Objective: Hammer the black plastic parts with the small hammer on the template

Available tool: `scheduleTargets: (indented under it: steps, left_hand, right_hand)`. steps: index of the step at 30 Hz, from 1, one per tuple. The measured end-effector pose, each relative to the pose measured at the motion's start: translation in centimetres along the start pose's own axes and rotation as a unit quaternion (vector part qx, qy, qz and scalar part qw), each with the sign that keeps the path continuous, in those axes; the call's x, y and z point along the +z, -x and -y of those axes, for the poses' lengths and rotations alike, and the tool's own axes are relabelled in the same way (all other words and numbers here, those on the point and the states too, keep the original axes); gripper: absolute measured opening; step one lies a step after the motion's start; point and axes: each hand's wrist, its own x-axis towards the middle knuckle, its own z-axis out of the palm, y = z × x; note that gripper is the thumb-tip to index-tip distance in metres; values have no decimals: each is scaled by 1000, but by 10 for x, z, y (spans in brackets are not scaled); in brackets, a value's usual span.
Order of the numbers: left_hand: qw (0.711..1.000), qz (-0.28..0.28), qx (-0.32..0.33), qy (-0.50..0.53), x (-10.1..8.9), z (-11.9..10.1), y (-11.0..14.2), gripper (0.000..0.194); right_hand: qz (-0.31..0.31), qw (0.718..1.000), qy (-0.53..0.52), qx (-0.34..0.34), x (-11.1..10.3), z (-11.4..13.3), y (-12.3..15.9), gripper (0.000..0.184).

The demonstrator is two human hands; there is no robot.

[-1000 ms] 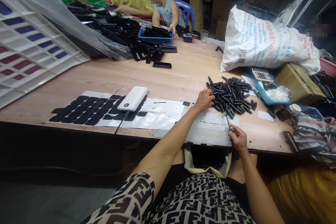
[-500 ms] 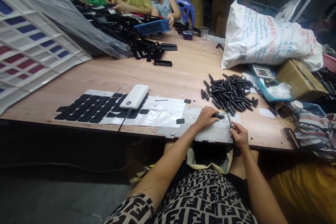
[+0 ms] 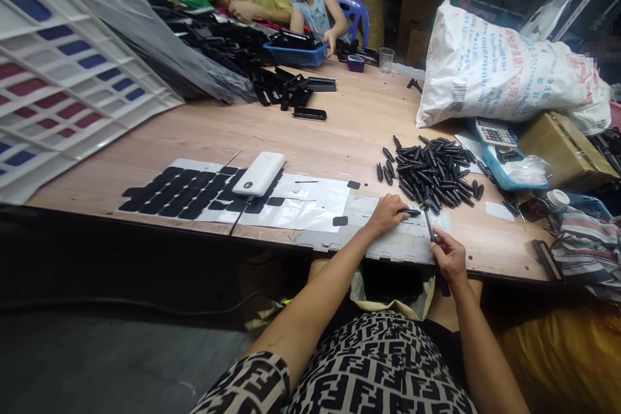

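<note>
At the front of the table my left hand (image 3: 387, 214) is closed, pinching a slim black tapered piece (image 3: 412, 212) flat over a grey plate (image 3: 334, 241). My right hand (image 3: 450, 253) wraps round the handle of a small hammer (image 3: 431, 223), with the dark grip end sticking out below the fist past the table edge. The hammer's head is close to the tip of the black piece; whether they touch I cannot tell. Just beyond both hands lies a heap of similar black pieces (image 3: 431, 171).
A white power bank (image 3: 259, 174) with a cable lies on a sheet of black stickers (image 3: 167, 193). To the right are a stuffed white sack (image 3: 499, 71), a cardboard box (image 3: 565, 152) and a blue tray (image 3: 514, 176). Across the table two people sit near a blue basket (image 3: 298, 55).
The view has shifted slightly, so the scene sits further right. Across the table, the blue basket has been lowered and levelled, showing black parts inside. My hands keep nearly the same hold.
</note>
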Motion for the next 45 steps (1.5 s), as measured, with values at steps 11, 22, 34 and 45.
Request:
scheduleTargets:
  steps: [11,22,34,45]
  left_hand:
    - [1000,-7,1,10,3,2,-2,15]
    - [1000,-2,-4,-1,0,-1,-2,16]
    - [999,17,32,10,-7,-3,2,17]
    - [989,87,117,25,-9,-40,87,16]
  right_hand:
    - [-6,999,33,-31,3,2,0,41]
    - [27,1000,11,-9,12,-5,-2,44]
    - [1,995,-86,51,-2,-8,-13,44]
    - [0,994,-93,58,0,-13,-12,46]
